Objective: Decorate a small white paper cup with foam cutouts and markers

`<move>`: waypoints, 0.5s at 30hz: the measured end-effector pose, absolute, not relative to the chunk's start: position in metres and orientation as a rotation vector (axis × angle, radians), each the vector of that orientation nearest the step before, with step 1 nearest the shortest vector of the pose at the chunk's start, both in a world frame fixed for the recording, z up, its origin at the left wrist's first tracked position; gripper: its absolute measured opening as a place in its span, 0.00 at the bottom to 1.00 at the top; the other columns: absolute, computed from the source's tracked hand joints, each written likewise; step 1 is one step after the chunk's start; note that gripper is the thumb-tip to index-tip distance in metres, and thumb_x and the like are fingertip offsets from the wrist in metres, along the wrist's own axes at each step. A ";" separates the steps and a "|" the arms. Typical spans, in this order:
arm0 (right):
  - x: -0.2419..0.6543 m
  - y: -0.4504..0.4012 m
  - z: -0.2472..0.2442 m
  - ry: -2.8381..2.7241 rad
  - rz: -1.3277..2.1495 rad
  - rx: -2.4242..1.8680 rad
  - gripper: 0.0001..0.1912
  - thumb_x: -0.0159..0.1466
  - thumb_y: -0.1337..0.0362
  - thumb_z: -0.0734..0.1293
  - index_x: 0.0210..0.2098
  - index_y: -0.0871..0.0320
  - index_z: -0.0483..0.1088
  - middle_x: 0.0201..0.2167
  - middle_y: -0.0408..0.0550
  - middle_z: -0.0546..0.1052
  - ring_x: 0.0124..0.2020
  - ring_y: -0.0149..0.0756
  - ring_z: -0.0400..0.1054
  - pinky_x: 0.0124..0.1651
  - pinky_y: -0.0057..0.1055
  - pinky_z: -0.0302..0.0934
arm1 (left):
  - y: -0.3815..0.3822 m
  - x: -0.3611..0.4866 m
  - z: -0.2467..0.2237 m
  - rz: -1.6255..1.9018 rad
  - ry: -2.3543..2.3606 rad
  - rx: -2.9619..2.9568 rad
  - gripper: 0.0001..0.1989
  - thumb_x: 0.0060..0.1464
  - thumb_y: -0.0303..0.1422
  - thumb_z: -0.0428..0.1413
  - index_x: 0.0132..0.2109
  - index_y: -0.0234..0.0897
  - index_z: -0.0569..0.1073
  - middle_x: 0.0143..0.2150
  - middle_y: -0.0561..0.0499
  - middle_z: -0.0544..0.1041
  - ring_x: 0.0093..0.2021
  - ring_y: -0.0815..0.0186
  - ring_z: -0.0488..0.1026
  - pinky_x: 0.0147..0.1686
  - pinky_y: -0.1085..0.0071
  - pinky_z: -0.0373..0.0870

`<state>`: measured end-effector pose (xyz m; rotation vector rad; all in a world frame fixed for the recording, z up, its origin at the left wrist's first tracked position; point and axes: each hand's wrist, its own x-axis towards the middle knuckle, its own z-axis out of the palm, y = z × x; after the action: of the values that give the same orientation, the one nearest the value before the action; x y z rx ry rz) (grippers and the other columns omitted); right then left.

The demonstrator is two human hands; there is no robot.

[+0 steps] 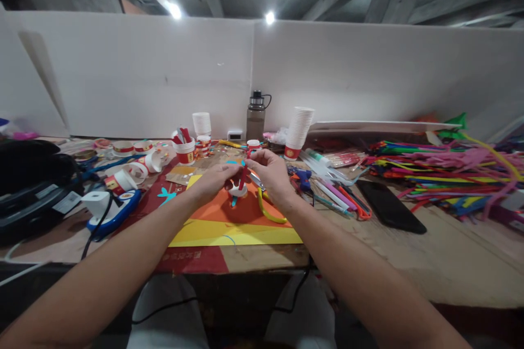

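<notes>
Over the middle of the sheets, my left hand [218,179] and my right hand [271,173] come close together. A narrow red strip [243,179] runs upright between them, its upper end pinched by my right fingers. My left fingers are closed at the strip's side; their tips are partly hidden. Just under the hands is a small white cup piece [239,191] with a teal bit [234,201] at its front. Scissors with yellow handles [270,217] lie on the orange sheet [216,210], beneath my right wrist. A teal cut-out [166,194] rests left of my left forearm.
Behind stand a dark bottle [255,120], a tall stack of paper cups [299,133] and a cup of red strips [184,151]. To the right are a blue glue gun [303,178], a black phone [391,206] and many pipe cleaners [446,169]. Cut cups [121,181] lie left.
</notes>
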<state>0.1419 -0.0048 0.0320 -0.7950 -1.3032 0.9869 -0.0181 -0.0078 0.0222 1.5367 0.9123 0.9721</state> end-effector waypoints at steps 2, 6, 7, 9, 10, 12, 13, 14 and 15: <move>0.142 -0.005 0.031 -1.305 0.988 -0.798 0.11 0.49 0.62 0.73 0.27 0.58 0.68 0.25 0.40 0.73 0.27 0.29 0.66 0.35 0.29 0.63 | -0.007 -0.019 0.023 1.018 0.881 1.587 0.26 0.56 0.52 0.51 0.40 0.32 0.78 0.35 0.44 0.80 0.29 0.69 0.69 0.26 0.74 0.57; 0.140 -0.006 0.029 -1.309 0.998 -0.813 0.12 0.49 0.63 0.73 0.30 0.57 0.68 0.27 0.41 0.74 0.28 0.29 0.68 0.35 0.29 0.64 | -0.013 -0.018 0.028 0.989 0.931 1.738 0.22 0.53 0.50 0.57 0.37 0.33 0.79 0.35 0.46 0.80 0.29 0.70 0.68 0.30 0.73 0.60; 0.140 -0.006 0.029 -1.310 0.999 -0.818 0.13 0.49 0.63 0.73 0.32 0.57 0.67 0.27 0.41 0.74 0.28 0.30 0.69 0.35 0.29 0.65 | -0.016 -0.018 0.030 0.982 0.950 1.748 0.20 0.52 0.49 0.59 0.36 0.33 0.79 0.34 0.47 0.80 0.30 0.69 0.69 0.32 0.73 0.61; 0.140 -0.007 0.029 -1.308 1.010 -0.821 0.16 0.49 0.63 0.73 0.35 0.56 0.67 0.28 0.41 0.75 0.29 0.30 0.69 0.35 0.29 0.65 | -0.019 -0.016 0.032 0.987 0.971 1.742 0.19 0.52 0.48 0.59 0.35 0.33 0.79 0.33 0.48 0.80 0.30 0.69 0.69 0.33 0.72 0.63; 0.139 -0.007 0.029 -1.308 1.021 -0.817 0.17 0.50 0.63 0.73 0.37 0.56 0.66 0.28 0.41 0.75 0.29 0.31 0.70 0.35 0.29 0.65 | -0.020 -0.016 0.033 0.997 0.974 1.735 0.19 0.52 0.48 0.59 0.34 0.33 0.79 0.33 0.48 0.80 0.29 0.69 0.69 0.33 0.72 0.63; 0.139 -0.007 0.029 -1.315 1.039 -0.807 0.17 0.50 0.62 0.73 0.38 0.56 0.67 0.29 0.42 0.76 0.31 0.31 0.70 0.36 0.30 0.65 | -0.021 -0.015 0.033 1.012 0.974 1.723 0.19 0.52 0.48 0.59 0.33 0.33 0.79 0.32 0.49 0.80 0.28 0.70 0.69 0.32 0.72 0.63; 0.139 -0.007 0.029 -1.324 1.035 -0.804 0.17 0.50 0.62 0.73 0.38 0.57 0.67 0.30 0.42 0.76 0.32 0.31 0.71 0.37 0.29 0.64 | -0.021 -0.015 0.033 1.013 0.975 1.720 0.19 0.52 0.47 0.59 0.33 0.33 0.78 0.31 0.49 0.80 0.28 0.70 0.69 0.33 0.72 0.63; 0.139 -0.008 0.030 -1.334 1.027 -0.802 0.15 0.51 0.62 0.73 0.37 0.57 0.68 0.30 0.43 0.76 0.33 0.31 0.70 0.37 0.29 0.64 | -0.021 -0.015 0.033 1.014 0.977 1.720 0.19 0.51 0.47 0.59 0.33 0.33 0.78 0.30 0.49 0.79 0.28 0.70 0.69 0.33 0.72 0.63; 0.139 -0.008 0.030 -1.344 1.021 -0.803 0.14 0.51 0.61 0.73 0.35 0.58 0.69 0.30 0.43 0.76 0.33 0.31 0.70 0.38 0.29 0.64 | -0.020 -0.016 0.033 1.014 0.979 1.724 0.19 0.51 0.47 0.60 0.33 0.33 0.78 0.30 0.49 0.79 0.27 0.70 0.69 0.33 0.72 0.63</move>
<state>0.1392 -0.0079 0.0300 -0.8032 -1.3444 1.0210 -0.0156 -0.0205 0.0333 1.7238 0.9790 1.0141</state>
